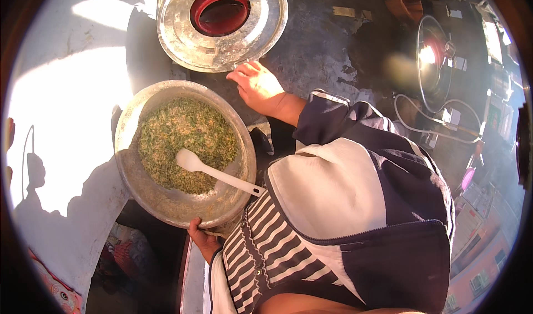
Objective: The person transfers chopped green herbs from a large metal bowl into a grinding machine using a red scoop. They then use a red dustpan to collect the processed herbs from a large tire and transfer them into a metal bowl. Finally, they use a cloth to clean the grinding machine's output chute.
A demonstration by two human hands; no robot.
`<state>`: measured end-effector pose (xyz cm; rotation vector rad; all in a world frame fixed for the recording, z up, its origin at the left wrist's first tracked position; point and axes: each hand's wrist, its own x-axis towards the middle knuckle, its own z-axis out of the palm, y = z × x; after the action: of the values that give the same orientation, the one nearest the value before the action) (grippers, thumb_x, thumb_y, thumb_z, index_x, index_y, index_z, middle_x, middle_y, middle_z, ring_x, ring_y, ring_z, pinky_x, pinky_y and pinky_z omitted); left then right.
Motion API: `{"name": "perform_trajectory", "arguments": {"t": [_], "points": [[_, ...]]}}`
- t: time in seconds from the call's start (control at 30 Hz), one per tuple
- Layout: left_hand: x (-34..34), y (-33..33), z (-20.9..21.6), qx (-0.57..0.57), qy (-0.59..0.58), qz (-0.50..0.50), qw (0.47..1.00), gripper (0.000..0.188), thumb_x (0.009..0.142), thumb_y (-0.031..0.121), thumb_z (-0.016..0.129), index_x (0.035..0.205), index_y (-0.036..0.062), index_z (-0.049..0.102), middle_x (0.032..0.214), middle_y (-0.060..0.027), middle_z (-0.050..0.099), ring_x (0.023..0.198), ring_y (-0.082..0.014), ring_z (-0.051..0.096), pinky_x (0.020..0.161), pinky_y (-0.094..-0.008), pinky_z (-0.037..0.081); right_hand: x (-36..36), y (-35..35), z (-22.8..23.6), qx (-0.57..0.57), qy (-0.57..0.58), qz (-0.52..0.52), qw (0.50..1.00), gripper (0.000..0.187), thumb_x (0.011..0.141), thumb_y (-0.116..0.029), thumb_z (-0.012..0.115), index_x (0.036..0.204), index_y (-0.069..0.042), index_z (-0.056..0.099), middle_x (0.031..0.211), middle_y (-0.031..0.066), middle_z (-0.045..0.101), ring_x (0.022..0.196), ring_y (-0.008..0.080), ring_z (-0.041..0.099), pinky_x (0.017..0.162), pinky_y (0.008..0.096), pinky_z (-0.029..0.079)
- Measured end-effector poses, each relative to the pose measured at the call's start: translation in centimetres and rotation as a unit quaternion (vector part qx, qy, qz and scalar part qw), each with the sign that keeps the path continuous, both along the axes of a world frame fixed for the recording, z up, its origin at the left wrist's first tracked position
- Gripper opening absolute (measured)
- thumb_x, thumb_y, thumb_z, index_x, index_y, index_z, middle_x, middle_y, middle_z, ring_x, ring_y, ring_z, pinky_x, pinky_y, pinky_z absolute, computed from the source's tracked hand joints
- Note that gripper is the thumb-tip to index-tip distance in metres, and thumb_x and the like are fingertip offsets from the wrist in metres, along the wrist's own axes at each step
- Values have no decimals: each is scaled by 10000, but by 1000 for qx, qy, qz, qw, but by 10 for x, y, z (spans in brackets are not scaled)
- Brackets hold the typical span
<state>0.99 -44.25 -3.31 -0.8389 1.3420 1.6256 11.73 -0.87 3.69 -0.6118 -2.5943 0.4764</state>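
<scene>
A wide metal basin (123,164) stands tilted in front of me, holding a chopped green and pale mixture (166,133). A white plastic spoon (222,177) lies on the mixture, its handle resting across the rim towards my striped top. My left hand (204,241) grips the basin's lower rim, with part of the fingers hidden beneath it. Farther up, my right hand (260,87) has its fingers curled at the edge of a round metal tray (176,36). In the middle of that tray is a red bowl (220,11) with a dark inside.
On my left is a sunlit pale surface (66,147) crossed by shadows. The dark floor (327,47) stretches to the right, where a large round dish-shaped thing (434,64), a looped pale cable (427,117) and an orange-brown container (408,3) stand. A patterned cloth (58,292) shows at the lower left.
</scene>
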Motion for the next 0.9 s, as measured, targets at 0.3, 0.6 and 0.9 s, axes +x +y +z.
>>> {"name": "perform_trajectory", "arguments": {"t": [0.3, 0.6, 0.9], "points": [[16, 64, 36, -21, -16, -52, 998, 322, 688, 174, 577, 973, 25, 560, 976, -113, 590, 908, -286, 555, 854, -423, 438, 121, 149, -172, -458, -27, -318, 830, 740, 727, 72, 445, 1416, -19, 192, 1389, 200, 360, 1312, 287, 315, 1045, 321, 288], [34, 163, 51, -130, -16, -75, 989, 117, 692, 172, 569, 722, 63, 538, 790, -61, 580, 753, -224, 558, 759, -386, 455, 83, 270, -285, -538, 46, -372, 755, 641, 816, -25, 398, 1413, 17, 167, 1425, 217, 287, 1340, 293, 248, 1055, 302, 250], [20, 137, 27, -132, -44, -49, 989, 422, 643, 183, 577, 1043, 51, 563, 1008, -118, 603, 915, -309, 578, 815, -454, 478, 40, 283, -348, -550, 112, -312, 766, 771, 770, -52, 486, 1421, 23, 80, 1349, 265, 380, 1270, 323, 374, 992, 309, 337]]}}
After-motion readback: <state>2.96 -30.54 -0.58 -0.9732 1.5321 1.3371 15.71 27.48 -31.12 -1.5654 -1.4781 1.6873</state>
